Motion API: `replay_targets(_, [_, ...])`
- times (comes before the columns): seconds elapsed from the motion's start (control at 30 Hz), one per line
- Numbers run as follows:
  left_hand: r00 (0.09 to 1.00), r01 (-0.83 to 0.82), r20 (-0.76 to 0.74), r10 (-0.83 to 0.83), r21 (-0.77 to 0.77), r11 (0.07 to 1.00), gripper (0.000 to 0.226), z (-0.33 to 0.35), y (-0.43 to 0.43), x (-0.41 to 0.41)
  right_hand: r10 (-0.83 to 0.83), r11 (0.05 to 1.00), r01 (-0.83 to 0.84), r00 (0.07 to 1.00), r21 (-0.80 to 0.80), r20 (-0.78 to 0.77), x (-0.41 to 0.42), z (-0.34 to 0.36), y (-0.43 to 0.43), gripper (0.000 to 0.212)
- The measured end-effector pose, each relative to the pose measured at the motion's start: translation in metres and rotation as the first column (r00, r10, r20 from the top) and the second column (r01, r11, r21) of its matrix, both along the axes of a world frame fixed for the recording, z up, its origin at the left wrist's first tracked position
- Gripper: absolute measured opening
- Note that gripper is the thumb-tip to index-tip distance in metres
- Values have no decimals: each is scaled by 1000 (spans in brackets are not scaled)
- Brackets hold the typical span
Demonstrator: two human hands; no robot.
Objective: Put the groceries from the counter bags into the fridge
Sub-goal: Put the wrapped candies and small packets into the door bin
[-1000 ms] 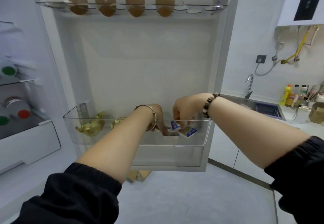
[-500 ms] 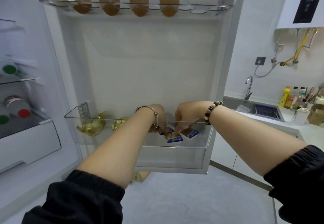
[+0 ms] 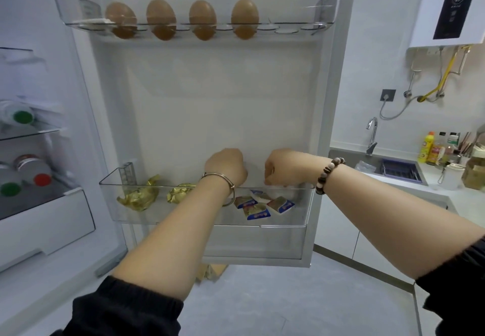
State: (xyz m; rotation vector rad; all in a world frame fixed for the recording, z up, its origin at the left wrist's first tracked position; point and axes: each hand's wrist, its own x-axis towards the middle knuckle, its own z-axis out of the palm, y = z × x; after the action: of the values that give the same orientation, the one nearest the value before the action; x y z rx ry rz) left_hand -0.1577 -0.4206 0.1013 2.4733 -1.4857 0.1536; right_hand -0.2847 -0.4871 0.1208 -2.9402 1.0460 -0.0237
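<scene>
Four small blue-and-white packets (image 3: 263, 205) lie loose on the floor of the lower door bin (image 3: 301, 212), toward its right end, overlapping one another a little; being flat and light, they suit a shallow door tray where they cannot slip behind bigger things. Two gold-foil wrapped items (image 3: 139, 196) sit in the same bin toward the left, apart from the packets, so like stays with like. Above, four brown eggs (image 3: 203, 19) stand upright in the cups of the egg rack (image 3: 301, 24), each in its own hole, which keeps them from rolling when the door swings.

Both hands hang just over the bin's front rim, backs to the camera. The left hand (image 3: 227, 166) is curled loosely with the fingers tucked under (a thin bangle sits at the wrist), and I cannot tell whether anything is in it. The right hand (image 3: 284, 166), with a bead bracelet at the wrist, has its fingertips bunched and pointing down toward the packets; whether they pinch something is hidden too. My judgement is that this batch is nearly placed, while the counter bags are out of view, so how much remains is unclear
</scene>
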Motion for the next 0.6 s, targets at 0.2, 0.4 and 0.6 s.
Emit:
replay_targets(0.2, [950,158,313,-6,-461,873,19,1,15,-24,31,951,83,932,-297,361,-44,0,23,25])
replay_targets(0.4, [825,529,517,-226,-568,631,29,-8,1,-69,11,854,283,829,-437,559,-104,-17,12,24])
replay_targets(0.6, [728,674,580,-364,-509,536,40,-25,-30,-145,-141,761,431,839,-484,525,-174,-47,-4,33])
